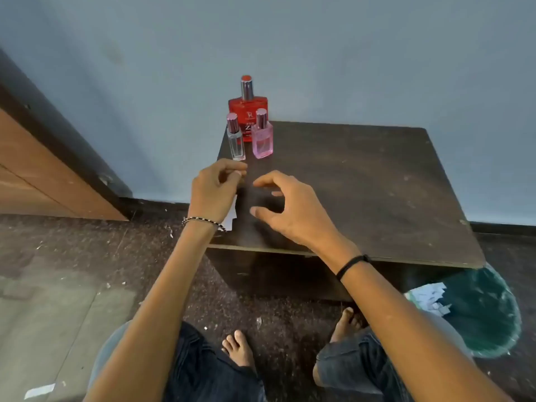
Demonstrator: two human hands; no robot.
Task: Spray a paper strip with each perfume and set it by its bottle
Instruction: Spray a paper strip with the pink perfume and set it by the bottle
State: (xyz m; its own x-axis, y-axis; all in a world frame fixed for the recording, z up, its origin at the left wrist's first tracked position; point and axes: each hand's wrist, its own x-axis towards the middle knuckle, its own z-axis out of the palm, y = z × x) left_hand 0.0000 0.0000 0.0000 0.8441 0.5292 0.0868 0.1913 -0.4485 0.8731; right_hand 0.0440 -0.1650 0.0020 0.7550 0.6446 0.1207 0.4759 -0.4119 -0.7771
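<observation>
Head view looks down at a dark table [362, 184] that stands against a blue wall [290, 39]. Three perfume bottles stand close together at the far left corner of the table. The big red bottle [247, 111] is at the back. The small clear bottle [235, 140] is in front of it on the left, and the pink bottle [262, 140] is in front on the right. All three stand up straight with their caps on. Both arms reach forward over the near edge of the table. The left hand [214, 192] is just in front of the clear bottle, with its back to the camera and its fingers curled in. It holds the white paper strips [232, 214], which stick out below the hand near the wrist. The right hand [290, 210] is beside it, a little apart, above the table. Its fingers and thumb are spread and bent like a claw, and it holds nothing. The left wrist has a braided bracelet [203, 221] and the right wrist has a black band [351, 264]. Down on the floor at the right is a green bin [487, 314] with paper bits [429, 294] in it. Two bare feet [237, 346] show below the arms.
</observation>
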